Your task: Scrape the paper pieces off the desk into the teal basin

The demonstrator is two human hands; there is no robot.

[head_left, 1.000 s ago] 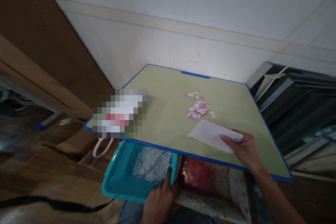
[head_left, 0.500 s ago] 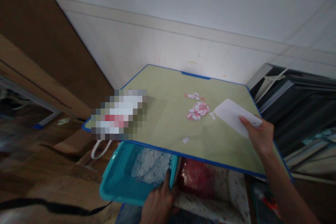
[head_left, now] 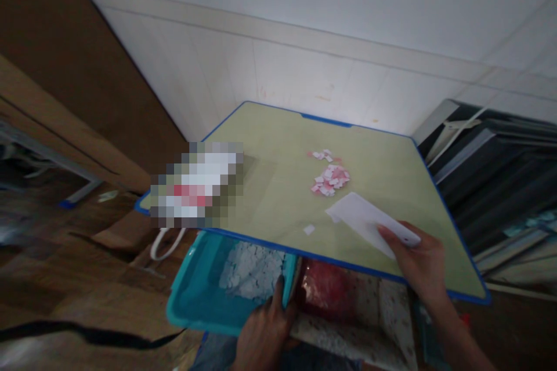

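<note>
Before a pale wall (head_left: 304,64) stands the yellow-green counter (head_left: 270,185). Below the counter's near edge sits a teal basin (head_left: 198,293), its right rim pinched by the left hand (head_left: 264,330). Over the counter's near right part, the right hand (head_left: 422,258) is closed around a white scraper (head_left: 363,217). Pink-and-white bits (head_left: 331,179) lie heaped near the counter's middle, one loose bit (head_left: 308,229) closer to its front edge.

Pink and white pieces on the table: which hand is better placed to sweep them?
Probably the right hand: it holds a white scraper near the pieces; the left hand grips the tub.
</note>
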